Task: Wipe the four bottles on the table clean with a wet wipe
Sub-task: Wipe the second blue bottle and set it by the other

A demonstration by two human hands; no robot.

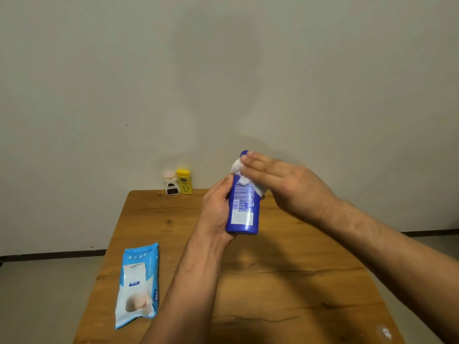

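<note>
- Centre: blue plastic bottle [242,207], upright, raised above brown wooden table [285,281]; cap partly hidden.
- Left hand [216,212]: fingers curled round the bottle's lower body.
- Right hand [280,184]: fingers straight, together, pressing crumpled white wet wipe [239,171] against the bottle's shoulder.
- Far edge: small white bottle [171,186] just beside yellow bottle [184,181], upright.
- Near left: flat blue wipes pack [137,284]; contents unseen.

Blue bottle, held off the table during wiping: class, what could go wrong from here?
1. The left hand alone grips the blue bottle; wetted by the wet wipe, it might slip and drop onto the table.
2. The right hand presses the wet wipe with flat fingers, so it could slide off.
</note>
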